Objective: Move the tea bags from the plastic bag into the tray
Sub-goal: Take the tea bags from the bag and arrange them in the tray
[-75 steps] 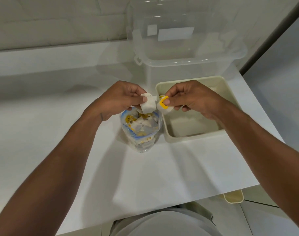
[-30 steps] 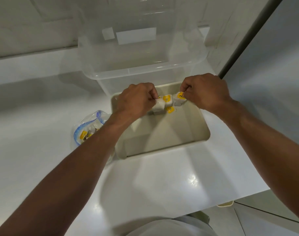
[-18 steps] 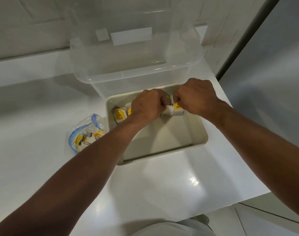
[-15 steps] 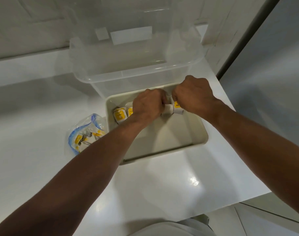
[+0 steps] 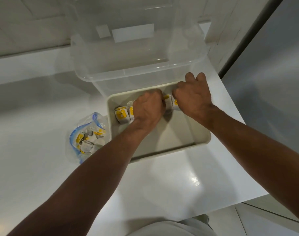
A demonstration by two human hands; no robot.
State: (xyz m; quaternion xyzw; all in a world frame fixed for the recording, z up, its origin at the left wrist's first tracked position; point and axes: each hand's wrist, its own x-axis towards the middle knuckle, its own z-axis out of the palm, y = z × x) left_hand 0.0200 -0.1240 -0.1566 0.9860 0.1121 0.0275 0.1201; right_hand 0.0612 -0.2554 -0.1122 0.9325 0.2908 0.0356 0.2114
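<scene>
White countertop fills most of what I can see from beside the person, running back to a pale tiled wall, with a tall grey panel on the right. At the back of the counter stands a big clear plastic storage bin, open at the top, with two white labels showing through its far wall. Just in front of it, touching or nearly touching its near wall, sits the cream-coloured rectangular tray, most of its floor bare. Left of the tray and just beside its wall slumps the clear plastic bag with a blue zip edge, its mouth gaping open towards the person. Both bare forearms reach forward over the counter into the tray. The left hand is knuckles-up over the far half of the tray, fingers curled down and closed on the row beneath it. The right hand is close beside it at the far right corner, thumb and forefinger curled in against the end of the same row, while two other fingers stretch out over the far rim. The tea bags, white paper sachets with yellow tags, stand on edge in a line along the tray's far wall, running from its left corner under both hands. The loose tea bags lie jumbled inside the plastic bag.
</scene>
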